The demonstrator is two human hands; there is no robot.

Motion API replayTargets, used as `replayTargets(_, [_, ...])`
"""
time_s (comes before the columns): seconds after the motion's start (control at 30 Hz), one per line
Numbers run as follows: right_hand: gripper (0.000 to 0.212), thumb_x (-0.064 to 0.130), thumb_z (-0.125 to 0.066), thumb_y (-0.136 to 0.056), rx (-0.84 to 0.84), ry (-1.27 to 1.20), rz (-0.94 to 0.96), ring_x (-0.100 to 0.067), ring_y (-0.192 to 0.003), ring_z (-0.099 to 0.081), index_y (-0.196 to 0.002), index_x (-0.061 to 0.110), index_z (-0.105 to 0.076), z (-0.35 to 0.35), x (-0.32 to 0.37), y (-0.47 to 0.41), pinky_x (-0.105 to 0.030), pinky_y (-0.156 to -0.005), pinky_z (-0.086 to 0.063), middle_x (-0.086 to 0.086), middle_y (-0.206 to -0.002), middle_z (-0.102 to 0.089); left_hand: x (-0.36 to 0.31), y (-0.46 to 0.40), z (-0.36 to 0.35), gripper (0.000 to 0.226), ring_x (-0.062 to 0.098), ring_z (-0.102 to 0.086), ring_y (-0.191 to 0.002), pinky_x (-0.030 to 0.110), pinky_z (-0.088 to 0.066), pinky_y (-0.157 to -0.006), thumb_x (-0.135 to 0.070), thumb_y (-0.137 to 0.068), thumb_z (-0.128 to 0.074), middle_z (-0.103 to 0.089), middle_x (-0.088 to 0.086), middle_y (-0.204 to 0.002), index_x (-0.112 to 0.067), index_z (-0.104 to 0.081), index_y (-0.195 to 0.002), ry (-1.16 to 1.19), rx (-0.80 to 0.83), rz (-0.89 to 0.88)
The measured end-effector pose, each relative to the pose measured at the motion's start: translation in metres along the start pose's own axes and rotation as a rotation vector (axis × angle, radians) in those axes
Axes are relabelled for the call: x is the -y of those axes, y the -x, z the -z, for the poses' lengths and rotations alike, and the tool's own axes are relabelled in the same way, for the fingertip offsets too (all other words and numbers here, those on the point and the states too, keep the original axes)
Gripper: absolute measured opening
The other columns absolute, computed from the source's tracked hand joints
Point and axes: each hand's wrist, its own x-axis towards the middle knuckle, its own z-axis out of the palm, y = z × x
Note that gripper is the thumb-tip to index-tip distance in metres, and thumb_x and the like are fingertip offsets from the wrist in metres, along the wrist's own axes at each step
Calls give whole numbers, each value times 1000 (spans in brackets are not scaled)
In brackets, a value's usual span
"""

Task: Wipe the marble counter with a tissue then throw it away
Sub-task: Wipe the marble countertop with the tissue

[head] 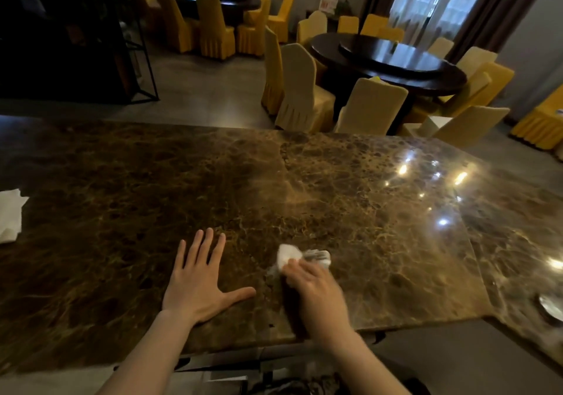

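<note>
The brown marble tabletop [122, 181] fills the view, its far side backed by a dark round dining table [393, 59] ringed with covered chairs [298, 90]. The left hand [198, 285] lies flat, fingers spread, holding nothing. The right hand [316, 291], motion-blurred, presses a crumpled white tissue [289, 254] beside it. Another white sheet [10, 221], perhaps tissue, is cut off at the left edge.
</note>
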Motion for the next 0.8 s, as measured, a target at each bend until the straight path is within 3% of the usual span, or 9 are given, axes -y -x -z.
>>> replayTargets(0.13, [50, -12, -69, -75, -77, 77, -333, -27, -117, -61, -120, 11, -71, 22, -43, -3, -42, -113, -38, -7, -122, -70, 0, 1, 4, 142, 24, 31, -155, 56, 10, -131, -114, -53, 1, 28, 4, -170, -24, 23, -160, -9, 18, -13])
replayTargets(0.27, [44, -7, -80, -67, -33, 64, -189, -25, -104, -67, -107, 11, -76, 2, 7, -4, -39, -95, -53, -7, -108, -75, 0, 0, 2, 143, 24, 32, -155, 56, 10, -130, -115, -54, -3, 29, 5, -170, -24, 23, -160, -5, 18, -22])
replayTargets(0.37, [31, -1, -75, -76, -5, -48, -32, -17, -92, -64, -100, 18, -75, 2, 18, -9, -27, -81, -50, 2, -96, -74, 2, -1, -1, 143, 23, 33, -154, 56, 11, -130, -115, -54, -7, 29, 5, -170, -24, 23, -160, 7, 6, -20])
replayTargets(0.43, [27, 1, -71, -85, -41, -246, -168, -3, -94, -63, -106, 19, -76, 16, 0, -17, -20, -83, -49, 9, -97, -72, 3, -1, -2, 143, 23, 33, -154, 56, 11, -130, -115, -54, -9, 28, 5, -170, -24, 22, -160, 17, -4, -23])
replayTargets(0.5, [27, 2, -71, -88, -218, -457, -394, 8, -92, -62, -107, 20, -76, 35, -26, -25, -17, -85, -50, 16, -96, -71, 3, -2, -3, 143, 22, 32, -154, 55, 11, -130, -116, -53, -10, 28, 4, -170, -25, 21, -160, 28, -12, -19])
replayTargets(0.63, [14, 13, -68, -93, -283, -436, -741, -15, -90, -68, -103, 20, -75, 59, -90, -34, -33, -78, -55, 6, -89, -72, 3, -1, -1, 144, 21, 32, -154, 55, 12, -130, -116, -52, -9, 29, 3, -169, -26, 23, -159, 37, -10, -15])
replayTargets(0.7, [11, 14, -70, -91, -270, -332, -771, -21, -90, -68, -101, 17, -75, 57, -106, -32, -41, -82, -56, -1, -91, -74, 3, -1, -1, 143, 21, 31, -155, 55, 11, -131, -116, -52, -10, 27, 2, -169, -26, 21, -159, 51, -26, -15])
replayTargets(0.8, [13, 8, -76, -84, -248, -208, -689, -21, -86, -68, -94, 16, -76, 44, -106, -25, -35, -77, -55, -3, -92, -74, 3, -1, -2, 143, 20, 32, -154, 54, 11, -130, -116, -52, -9, 28, 1, -169, -27, 22, -159, 43, -22, -13])
